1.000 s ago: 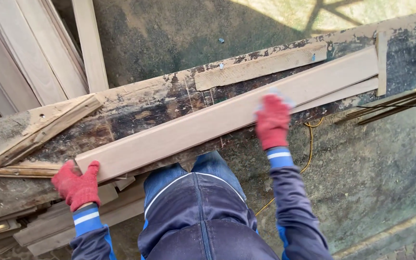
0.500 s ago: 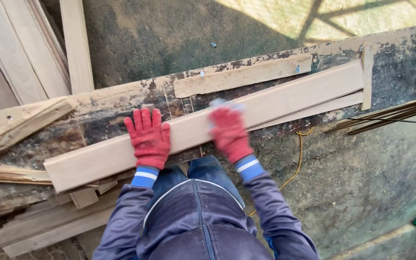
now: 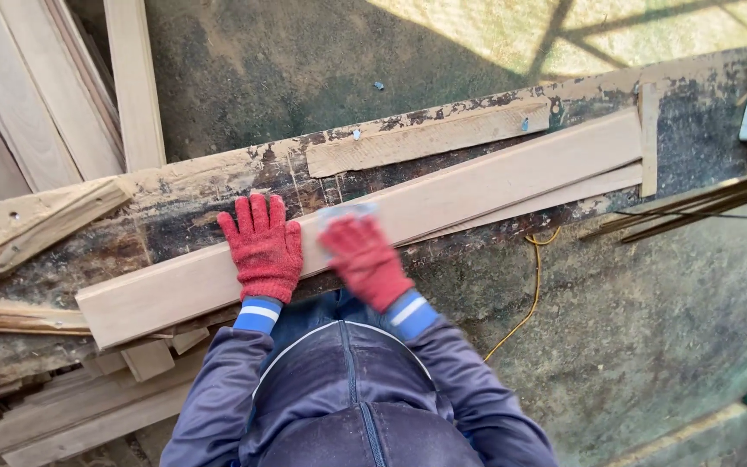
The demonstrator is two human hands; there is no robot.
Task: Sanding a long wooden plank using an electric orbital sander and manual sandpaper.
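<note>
A long pale wooden board [image 3: 477, 182] lies slantwise across a worn, stained workbench [image 3: 183, 207]. My left hand [image 3: 261, 246], in a red knit glove, rests flat on the board with fingers spread. My right hand [image 3: 360, 259], also in a red glove, presses a small pale pad [image 3: 347, 210] against the board's face just right of the left hand; this hand is blurred by motion.
A shorter rough plank [image 3: 425, 137] and a thin upright strip [image 3: 648, 138] lie on the bench behind the board. Scrap boards [image 3: 88, 406] pile at lower left, more planks [image 3: 54, 86] lean at upper left. A yellow cord [image 3: 525, 298] hangs down; thin rods [image 3: 693, 207] lie right.
My right hand has slid the pad leftward along the board, from right of centre to beside my left hand. My left hand moved from the board's left end to its middle.
</note>
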